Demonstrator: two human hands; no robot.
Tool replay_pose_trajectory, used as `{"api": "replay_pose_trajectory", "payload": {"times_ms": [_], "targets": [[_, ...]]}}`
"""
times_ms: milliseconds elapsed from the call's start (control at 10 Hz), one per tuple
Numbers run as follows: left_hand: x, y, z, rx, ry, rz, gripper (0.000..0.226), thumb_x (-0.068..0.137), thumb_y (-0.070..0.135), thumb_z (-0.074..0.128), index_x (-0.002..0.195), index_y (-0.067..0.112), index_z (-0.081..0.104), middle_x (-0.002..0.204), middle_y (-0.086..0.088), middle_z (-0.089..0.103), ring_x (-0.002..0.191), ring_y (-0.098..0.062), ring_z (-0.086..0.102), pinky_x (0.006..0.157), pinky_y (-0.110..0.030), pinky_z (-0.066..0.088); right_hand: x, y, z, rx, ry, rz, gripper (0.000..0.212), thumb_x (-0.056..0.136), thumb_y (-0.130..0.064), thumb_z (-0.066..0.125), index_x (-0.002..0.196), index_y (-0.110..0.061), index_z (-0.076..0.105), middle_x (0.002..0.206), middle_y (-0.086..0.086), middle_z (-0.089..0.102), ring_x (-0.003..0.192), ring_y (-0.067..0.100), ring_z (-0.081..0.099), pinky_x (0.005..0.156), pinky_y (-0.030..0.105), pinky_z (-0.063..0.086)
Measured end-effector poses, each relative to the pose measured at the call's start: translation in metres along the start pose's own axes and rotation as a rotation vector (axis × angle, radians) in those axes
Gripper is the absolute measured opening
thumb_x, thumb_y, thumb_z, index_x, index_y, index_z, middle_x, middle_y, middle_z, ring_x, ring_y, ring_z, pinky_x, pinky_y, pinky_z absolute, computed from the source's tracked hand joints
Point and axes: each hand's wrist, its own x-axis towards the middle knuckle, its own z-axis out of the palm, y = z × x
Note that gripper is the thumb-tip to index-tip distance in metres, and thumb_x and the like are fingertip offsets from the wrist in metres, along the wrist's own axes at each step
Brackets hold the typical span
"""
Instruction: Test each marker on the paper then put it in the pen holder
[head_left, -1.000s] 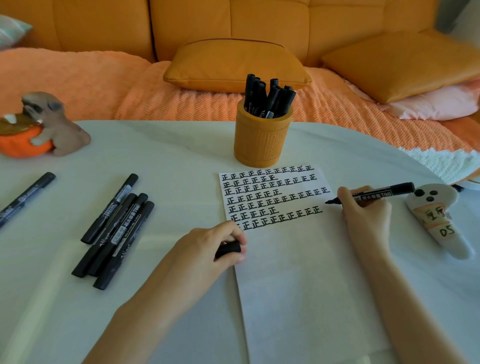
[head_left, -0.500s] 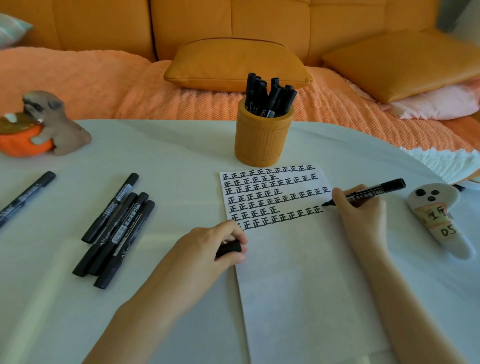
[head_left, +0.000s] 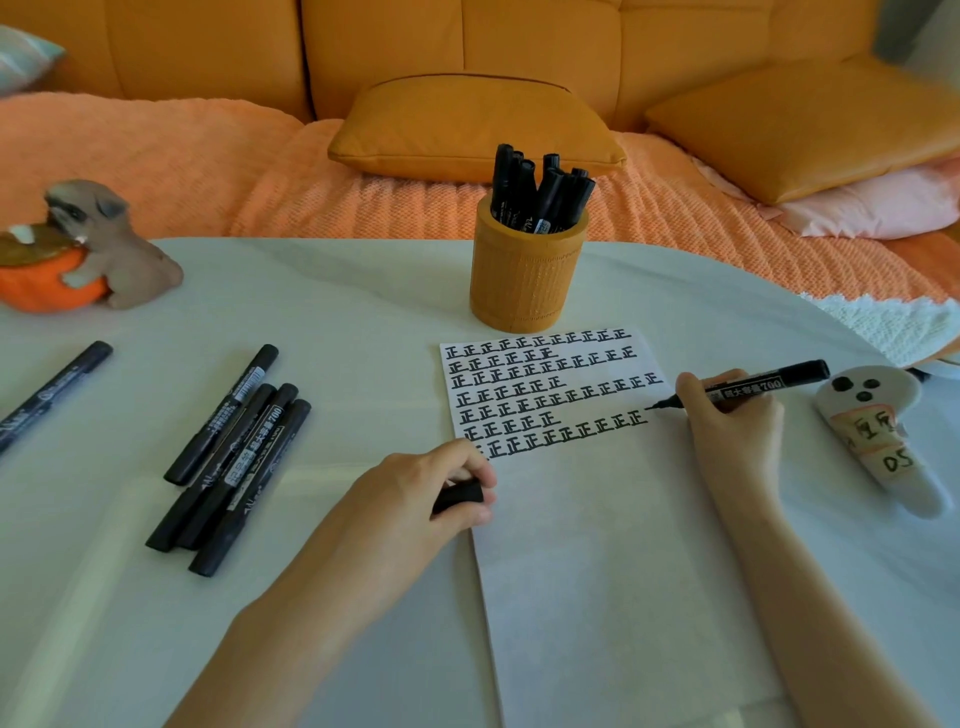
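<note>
Rows of "正" on the paper (head_left: 613, 519), "700" on the held marker (head_left: 753, 387), "DS" on the ghost toy (head_left: 883, 441)

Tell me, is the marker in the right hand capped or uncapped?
Uncapped: the marker shows its bare tip at the paper, and the left hand holds a black cap.

A black marker (head_left: 748, 391) touched its tip to the white paper (head_left: 613, 571); the orange pen holder (head_left: 527, 273) stood full of markers.

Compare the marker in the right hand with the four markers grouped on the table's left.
The marker in the right hand is uncapped, its tip at the paper; the grouped markers are capped. It is held; they lie loose on the table, untouched. All are black with white labels.
</note>
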Motion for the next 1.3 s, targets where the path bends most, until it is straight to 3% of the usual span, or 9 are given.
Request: {"api": "replay_pose_trajectory", "payload": {"times_ms": [100,900,1300], "targets": [[0.0003,-0.0002,0.0003,-0.002,0.003,0.001,0.012,0.084,0.029,0.067,0.087,0.035,0.056,0.09,0.029,0.067,0.086,0.008,0.061,0.08,-0.021,0.049,-0.0009,0.0001,0.0005,-0.006,-0.015,-0.011,0.032,0.087,-0.017,0.059,0.075,0.012,0.05,0.057,0.002,0.039,0.046,0.008,0.032,0.041,0.017,0.026],[0.0004,-0.0008,0.0,0.015,0.005,0.019,0.013,0.083,0.03,0.067,0.087,0.036,0.056,0.09,0.027,0.067,0.085,0.008,0.061,0.08,-0.02,0.048,-0.0017,-0.0022,-0.0005,-0.045,-0.036,-0.025,0.017,0.083,-0.008,0.056,0.074,0.004,0.049,0.056,0.001,0.036,0.041,0.006,0.034,0.038,0.015,0.025],[0.0004,0.0013,-0.0003,0.01,0.003,0.014,0.014,0.083,0.029,0.067,0.085,0.036,0.056,0.09,0.026,0.068,0.085,0.007,0.062,0.08,-0.019,0.048,-0.0006,0.0001,0.0014,-0.053,-0.011,-0.023,0.025,0.085,-0.015,0.057,0.076,0.008,0.05,0.056,0.001,0.04,0.044,0.009,0.035,0.04,0.017,0.027]]}}
